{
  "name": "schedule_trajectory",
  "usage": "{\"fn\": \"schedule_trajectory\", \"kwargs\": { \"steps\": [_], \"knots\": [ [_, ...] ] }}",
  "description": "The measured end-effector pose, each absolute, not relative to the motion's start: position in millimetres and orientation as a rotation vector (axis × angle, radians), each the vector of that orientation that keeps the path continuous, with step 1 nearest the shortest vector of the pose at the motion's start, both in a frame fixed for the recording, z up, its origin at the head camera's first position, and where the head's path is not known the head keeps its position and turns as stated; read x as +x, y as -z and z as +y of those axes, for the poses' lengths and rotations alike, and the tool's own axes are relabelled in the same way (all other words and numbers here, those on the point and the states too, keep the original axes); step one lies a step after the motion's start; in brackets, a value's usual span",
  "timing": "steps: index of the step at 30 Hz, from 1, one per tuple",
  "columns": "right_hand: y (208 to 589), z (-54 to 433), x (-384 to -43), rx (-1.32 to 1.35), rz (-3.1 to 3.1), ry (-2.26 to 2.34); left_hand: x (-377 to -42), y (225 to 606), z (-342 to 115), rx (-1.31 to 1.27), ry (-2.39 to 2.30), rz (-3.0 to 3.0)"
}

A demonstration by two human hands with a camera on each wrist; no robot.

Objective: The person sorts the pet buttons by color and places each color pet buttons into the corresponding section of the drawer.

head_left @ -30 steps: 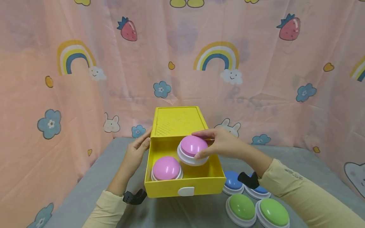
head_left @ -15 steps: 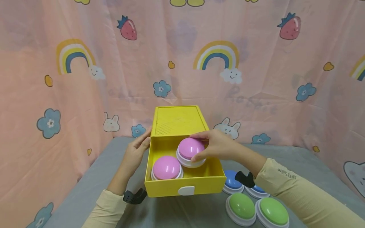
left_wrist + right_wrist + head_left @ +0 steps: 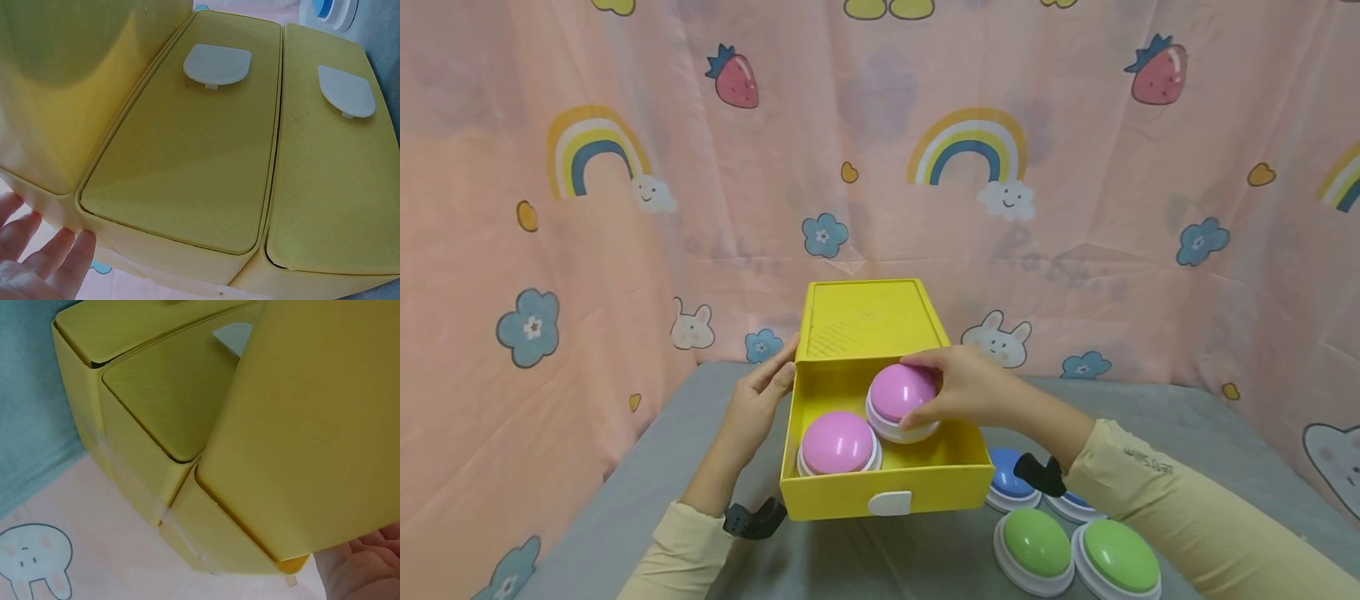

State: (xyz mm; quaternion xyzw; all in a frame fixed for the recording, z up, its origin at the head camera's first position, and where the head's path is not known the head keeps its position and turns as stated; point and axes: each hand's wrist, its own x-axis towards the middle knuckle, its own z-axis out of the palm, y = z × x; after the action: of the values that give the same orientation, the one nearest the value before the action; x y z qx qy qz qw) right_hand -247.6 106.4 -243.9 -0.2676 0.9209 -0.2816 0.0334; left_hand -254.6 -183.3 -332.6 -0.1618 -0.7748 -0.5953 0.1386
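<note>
L hand (image 3: 757,404) spread against yel. drawers (image 3: 872,321), R hand (image 3: 967,385) pinching pink dome (image 3: 901,392); grey surface (image 3: 842,567), pink curtain (image 3: 820,108) bhnd

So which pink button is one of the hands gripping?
The back-right pink button: the right hand grips it, while the front-left pink button sits untouched in the yellow drawer.

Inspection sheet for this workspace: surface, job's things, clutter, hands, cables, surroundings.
Surface: grey tabletop.
Job's things: yellow drawer unit, top drawer pulled out; left pink dome button inside, right pink dome button in or just over it, contact unclear.
Clutter: two green dome buttons and two blue dome buttons, to the right.
Hands: left hand touches the unit's left side; right hand grips the right pink dome button.
Cables: nothing seen.
Surroundings: pink printed curtain behind.
</note>
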Motion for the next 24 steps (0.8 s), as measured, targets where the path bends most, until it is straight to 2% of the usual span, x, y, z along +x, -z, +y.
{"fn": "schedule_trajectory", "kwargs": {
  "steps": [24],
  "knots": [
    [249,96,-247,-0.814,2.883,0.741,-254,332,-184,-0.474,1.718,-2.238]
  ]
}}
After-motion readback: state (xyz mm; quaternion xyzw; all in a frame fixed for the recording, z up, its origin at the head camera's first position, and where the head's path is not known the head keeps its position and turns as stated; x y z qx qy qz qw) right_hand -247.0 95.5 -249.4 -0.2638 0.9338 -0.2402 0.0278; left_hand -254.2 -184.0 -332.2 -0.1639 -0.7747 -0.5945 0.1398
